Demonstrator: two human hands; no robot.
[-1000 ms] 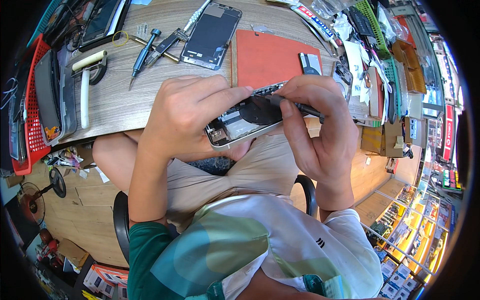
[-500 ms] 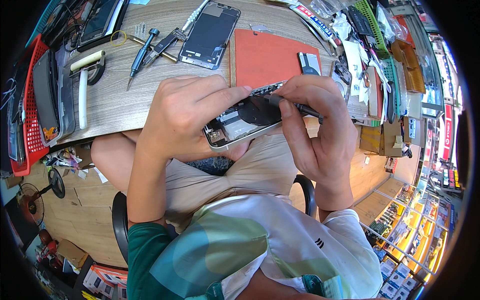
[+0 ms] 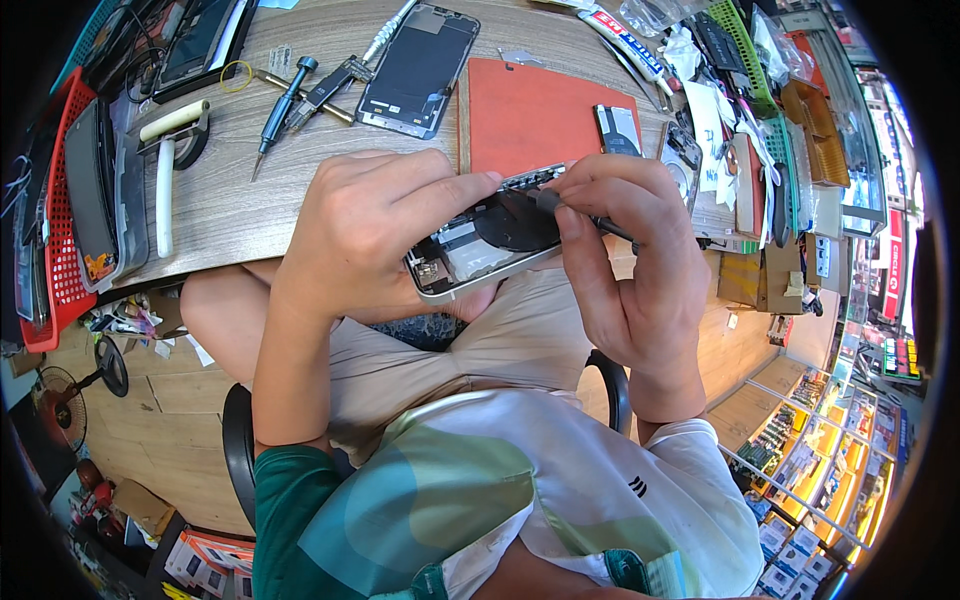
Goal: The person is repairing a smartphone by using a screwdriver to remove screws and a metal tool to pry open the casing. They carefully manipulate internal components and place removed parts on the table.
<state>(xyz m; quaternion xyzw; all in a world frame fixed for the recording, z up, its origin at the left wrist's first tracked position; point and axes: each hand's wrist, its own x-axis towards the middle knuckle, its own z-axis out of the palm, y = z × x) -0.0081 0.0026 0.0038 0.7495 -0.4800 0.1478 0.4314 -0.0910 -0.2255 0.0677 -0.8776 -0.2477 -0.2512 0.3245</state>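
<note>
My left hand (image 3: 375, 215) is closed around an opened phone housing (image 3: 505, 262), tilted in the air over my lap, with its forefinger on the far edge. Inside the housing show a round black pad (image 3: 515, 222), silvery parts and small components along the far side. Between thumb and fingers my right hand (image 3: 640, 240) pinches a slim dark pen-like tool (image 3: 618, 232) with a grey end. That end is over the housing's right part; the fingers partly hide it, and whether it touches cannot be told.
On the wooden table lie a detached phone screen (image 3: 420, 70), a blue screwdriver (image 3: 284, 118), a white-handled roller (image 3: 166, 195), an orange-red mat (image 3: 545, 110) and a phone battery (image 3: 618, 130). A red basket (image 3: 70, 240) stands left; a glue tube (image 3: 628, 48) and clutter are far right.
My right hand has shifted and turned slightly, and the tool in it has moved a little with its grey end. The left hand and phone housing have barely moved.
</note>
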